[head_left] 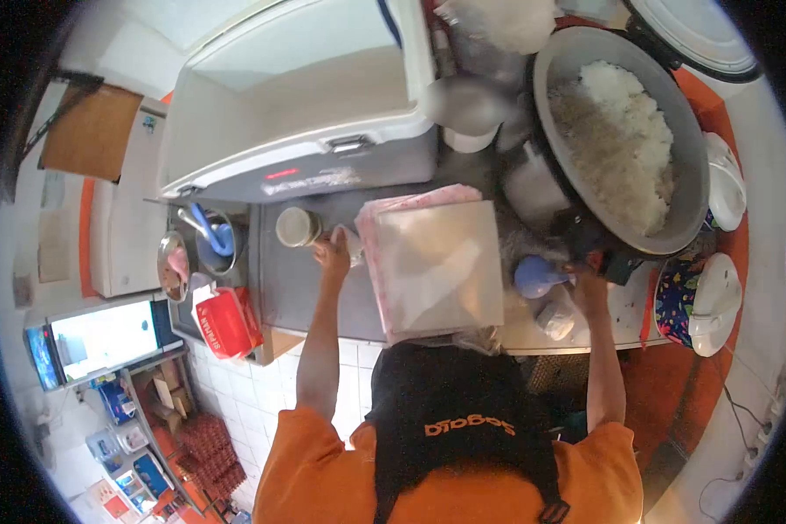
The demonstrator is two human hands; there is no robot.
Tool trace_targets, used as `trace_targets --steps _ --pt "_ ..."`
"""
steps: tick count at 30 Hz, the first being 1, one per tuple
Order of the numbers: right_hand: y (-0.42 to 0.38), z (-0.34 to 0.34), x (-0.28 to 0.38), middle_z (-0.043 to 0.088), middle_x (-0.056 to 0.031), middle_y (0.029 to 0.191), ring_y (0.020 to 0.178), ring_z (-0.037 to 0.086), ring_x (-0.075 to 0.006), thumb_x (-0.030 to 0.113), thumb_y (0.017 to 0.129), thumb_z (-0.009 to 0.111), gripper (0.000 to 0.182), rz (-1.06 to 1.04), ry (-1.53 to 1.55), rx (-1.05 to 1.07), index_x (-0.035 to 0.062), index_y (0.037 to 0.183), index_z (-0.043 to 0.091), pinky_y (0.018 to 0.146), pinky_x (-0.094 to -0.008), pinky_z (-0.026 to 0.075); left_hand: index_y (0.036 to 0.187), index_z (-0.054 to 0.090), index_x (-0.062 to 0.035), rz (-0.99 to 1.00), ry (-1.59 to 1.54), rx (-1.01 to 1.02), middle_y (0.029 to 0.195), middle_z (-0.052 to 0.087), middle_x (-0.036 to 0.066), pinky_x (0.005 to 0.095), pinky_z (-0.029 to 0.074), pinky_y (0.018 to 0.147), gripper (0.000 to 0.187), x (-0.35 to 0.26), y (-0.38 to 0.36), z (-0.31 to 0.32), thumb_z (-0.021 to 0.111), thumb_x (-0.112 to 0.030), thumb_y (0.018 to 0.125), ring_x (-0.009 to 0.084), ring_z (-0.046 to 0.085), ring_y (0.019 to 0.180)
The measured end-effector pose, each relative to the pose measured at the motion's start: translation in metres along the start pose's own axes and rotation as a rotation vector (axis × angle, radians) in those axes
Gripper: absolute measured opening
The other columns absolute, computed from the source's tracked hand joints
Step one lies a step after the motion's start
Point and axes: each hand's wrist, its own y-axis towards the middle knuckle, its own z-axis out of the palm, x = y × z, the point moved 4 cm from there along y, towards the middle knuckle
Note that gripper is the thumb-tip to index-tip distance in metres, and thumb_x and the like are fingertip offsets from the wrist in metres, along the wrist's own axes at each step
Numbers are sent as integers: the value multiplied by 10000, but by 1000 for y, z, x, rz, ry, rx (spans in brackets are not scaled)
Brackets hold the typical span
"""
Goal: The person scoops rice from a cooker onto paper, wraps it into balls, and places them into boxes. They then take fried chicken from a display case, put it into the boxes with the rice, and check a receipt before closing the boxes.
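Holding a blue, round-headed scoop (533,278) near a wide grey pot (692,175) of white rice (629,113)

Clock positions run from the middle of the view. At two o'clock the pot stands open, its rice heaped highest toward the upper part and lower elsewhere. A large white-and-grey cooler box (393,162) opens at eleven o'clock; its contents cannot be made out. Toward nine o'clock, a short cream-coloured tub (290,237) sits upright just beside the left hand (332,253). Farther out that way, a round metal pan (214,265) holds a blue utensil (206,229), and a shallow metal bowl (166,279) next to it holds something pink.

At three o'clock, the right hand (590,286) is closed about the handle end of the scoop, whose head lies just right of a stack of pale square sheets (437,271). The left hand's fingers are partly bent against a small whitish item (352,248) between tub and sheets; whether they grasp it or merely touch it, I cannot tell.
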Motion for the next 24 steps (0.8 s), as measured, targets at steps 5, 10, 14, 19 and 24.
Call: trace_targets --steps 5,10,14,19,24 --pt "1 -46 28 692 -159 1005 988 654 -347 167 864 657 279 225 67 337 112 1137 665 885 -446 508 1205 546 30 266 -106 -105 1163 563 243 529 395 922 422 -89 -13 -49 603 -322 979 436 506 1085" --pt "21 -277 89 674 -204 1075 1026 657 -343 132 892 637 364 65 442 762 118 1256 628 902 -424 529 1461 312 56 468 -103 258 1388 473 267 542 305 1109 613 -161 -138 -49 576 -224 984 468 411 1293" --pt "135 -336 62 644 -185 758 752 678 -356 218 978 571 248 226 22 216 25 1122 629 664 -441 532 1431 387 34 506 -64 236 1406 474 255 555 304 1108 665 -179 -140 -39 683 -201 885 460 427 1291" --pt "262 -240 -10 681 -150 729 713 712 -335 167 939 590 147 18 -446 85 28 939 639 622 -440 570 1361 506 -26 649 -337 308 1432 460 254 616 277 1127 685 -334 -132 -81 789 -279 791 465 360 1378" --pt "281 -192 -10 712 -177 848 825 730 -324 91 833 637 186 -86 -526 480 3 993 677 672 -422 590 1302 598 -132 1261 -587 503 1420 525 129 513 362 1126 667 -469 -172 -115 827 -440 757 333 460 1349"
